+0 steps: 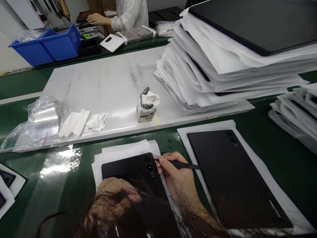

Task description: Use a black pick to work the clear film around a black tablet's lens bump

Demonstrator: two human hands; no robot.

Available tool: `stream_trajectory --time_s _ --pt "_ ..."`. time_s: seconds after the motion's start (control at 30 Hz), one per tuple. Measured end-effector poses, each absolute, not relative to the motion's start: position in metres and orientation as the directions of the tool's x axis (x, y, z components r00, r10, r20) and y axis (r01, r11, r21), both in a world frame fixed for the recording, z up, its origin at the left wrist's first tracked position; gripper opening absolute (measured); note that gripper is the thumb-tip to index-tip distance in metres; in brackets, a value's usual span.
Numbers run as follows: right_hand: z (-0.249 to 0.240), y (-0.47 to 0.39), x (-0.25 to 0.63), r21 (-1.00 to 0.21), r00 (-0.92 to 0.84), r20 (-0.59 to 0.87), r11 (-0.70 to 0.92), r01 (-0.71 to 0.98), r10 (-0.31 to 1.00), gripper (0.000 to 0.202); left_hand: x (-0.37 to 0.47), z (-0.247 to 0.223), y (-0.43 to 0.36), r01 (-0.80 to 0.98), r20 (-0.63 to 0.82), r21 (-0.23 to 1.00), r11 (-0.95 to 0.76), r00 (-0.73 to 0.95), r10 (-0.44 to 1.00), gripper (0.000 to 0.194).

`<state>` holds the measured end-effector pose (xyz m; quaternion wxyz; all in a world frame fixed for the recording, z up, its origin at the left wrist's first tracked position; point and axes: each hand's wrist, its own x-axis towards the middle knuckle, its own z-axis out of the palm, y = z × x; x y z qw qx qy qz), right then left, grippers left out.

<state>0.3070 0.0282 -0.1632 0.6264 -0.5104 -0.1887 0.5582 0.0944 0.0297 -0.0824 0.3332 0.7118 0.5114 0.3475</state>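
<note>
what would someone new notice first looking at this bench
The tall leaning stack of white sheets and dark panels at the upper right stands out most. Near the bottom centre, the right hand holds a thin black tool to the camera corner of a black panel, with the left hand resting on it. A small bottle stands mid-bench on the white board.

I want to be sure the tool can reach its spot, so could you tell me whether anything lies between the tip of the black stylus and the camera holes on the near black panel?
Nothing visible does. The right hand holds the black stylus with its tip already at the camera holes of the near black panel.
</note>
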Motion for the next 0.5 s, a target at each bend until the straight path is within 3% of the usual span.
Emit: stream_trajectory --time_s 0.17,0.5 --pt "-0.1551 0.0311 0.3019 -0.810 0.344 -0.427 -0.184 -0.557 0.836 0.072 0.0981 -0.0738 0.0357 0.493 0.219 0.805 -0.330 0.269 0.938 0.011" --pt "-0.1574 0.0312 0.3002 -0.826 0.346 -0.376 -0.142 -0.546 0.860 0.068 0.0951 -0.0803 0.0300 0.507 0.165 0.816 -0.278 0.256 0.952 0.003"
